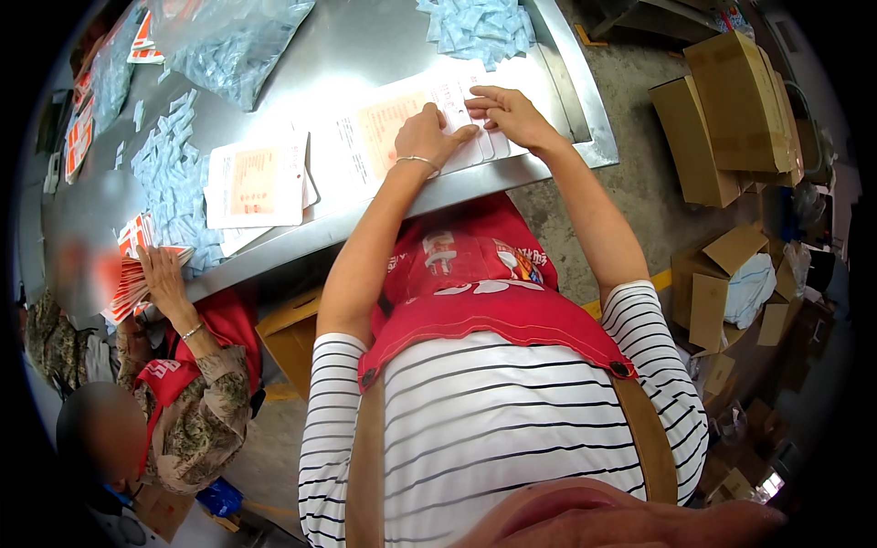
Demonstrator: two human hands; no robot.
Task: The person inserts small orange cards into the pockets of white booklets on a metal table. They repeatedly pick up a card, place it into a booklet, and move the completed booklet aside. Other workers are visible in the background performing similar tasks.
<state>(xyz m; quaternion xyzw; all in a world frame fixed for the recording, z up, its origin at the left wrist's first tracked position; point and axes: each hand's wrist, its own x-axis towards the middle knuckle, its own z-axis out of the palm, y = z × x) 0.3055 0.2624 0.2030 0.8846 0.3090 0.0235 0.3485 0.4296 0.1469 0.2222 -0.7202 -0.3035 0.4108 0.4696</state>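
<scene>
White flat pouches [379, 137] with orange printed panels lie overlapping in a row near the front edge of the metal table. My left hand [427, 139] rests on them, its thumb stretched out toward the right and its fingers loosely bent. Just right of it, my right hand [513, 119] is over the row's right end, fingers extended and apart. I see nothing gripped in either hand. A stack of similar white pouches [256, 187] sits farther left. Beyond my hands is a pile of small light-blue packets [480, 29].
More blue packets [174, 173] spread across the table's left side, near a clear bag [239, 59] full of them. A co-worker at left holds a fan of orange-and-white pouches [132, 283]. Cardboard boxes [740, 105] stand on the floor to the right, past the metal table's edge [585, 91].
</scene>
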